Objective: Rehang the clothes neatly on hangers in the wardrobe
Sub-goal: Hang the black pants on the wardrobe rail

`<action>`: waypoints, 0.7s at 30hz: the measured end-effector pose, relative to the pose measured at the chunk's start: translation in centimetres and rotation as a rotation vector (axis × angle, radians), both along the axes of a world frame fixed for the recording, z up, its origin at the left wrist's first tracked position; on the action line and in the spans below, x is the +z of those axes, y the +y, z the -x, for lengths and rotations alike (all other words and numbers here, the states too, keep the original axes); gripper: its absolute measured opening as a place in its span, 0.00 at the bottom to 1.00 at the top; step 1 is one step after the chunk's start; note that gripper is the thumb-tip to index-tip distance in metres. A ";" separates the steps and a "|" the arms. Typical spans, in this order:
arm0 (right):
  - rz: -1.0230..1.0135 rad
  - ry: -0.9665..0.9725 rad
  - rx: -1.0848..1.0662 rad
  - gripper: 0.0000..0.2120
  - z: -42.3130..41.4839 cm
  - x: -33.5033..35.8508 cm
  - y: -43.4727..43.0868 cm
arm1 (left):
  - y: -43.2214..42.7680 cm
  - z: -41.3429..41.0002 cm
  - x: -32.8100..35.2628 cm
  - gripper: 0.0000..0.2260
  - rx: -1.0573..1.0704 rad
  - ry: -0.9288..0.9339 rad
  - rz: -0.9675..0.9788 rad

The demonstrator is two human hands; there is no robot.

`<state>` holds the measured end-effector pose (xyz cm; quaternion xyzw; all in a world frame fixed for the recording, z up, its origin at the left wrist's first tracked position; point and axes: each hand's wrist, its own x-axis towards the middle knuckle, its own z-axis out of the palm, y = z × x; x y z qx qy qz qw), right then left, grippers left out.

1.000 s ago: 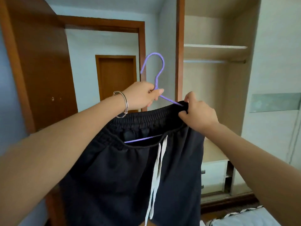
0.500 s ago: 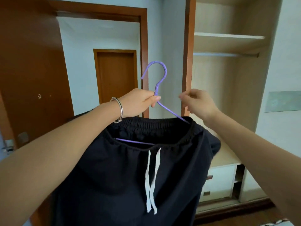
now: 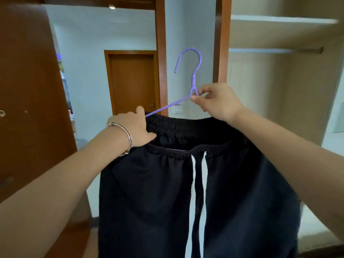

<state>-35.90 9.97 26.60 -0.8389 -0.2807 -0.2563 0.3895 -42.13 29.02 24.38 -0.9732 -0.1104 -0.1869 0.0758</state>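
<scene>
Fingers (image 3: 195,98) of the right hand (image 3: 218,102) are pinching the purple hanger (image 3: 194,79) below its hook. The left hand (image 3: 134,128) is gripping the waistband of the black garment (image 3: 149,192) hanging on it. Both arms are reaching forward. The wardrobe rail (image 3: 275,50) is sitting upper right, past the wooden frame edge (image 3: 222,43), with open space beneath it.

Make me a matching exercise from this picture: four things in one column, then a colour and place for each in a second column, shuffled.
Things:
1. hanger
2. garment
3. drawstring
4. bracelet

Descriptions:
A. silver, round the left wrist
B. white, hanging down the front
C. purple, pinched by the right hand
D. black, waistband gripped by the left hand

Pairs: 1-C, 2-D, 3-B, 4-A
</scene>
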 end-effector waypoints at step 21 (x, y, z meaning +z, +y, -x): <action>-0.109 0.107 -0.440 0.17 -18.0 2.2 -13.2 | -10.5 -35.1 2.5 0.12 -1.129 -0.047 0.372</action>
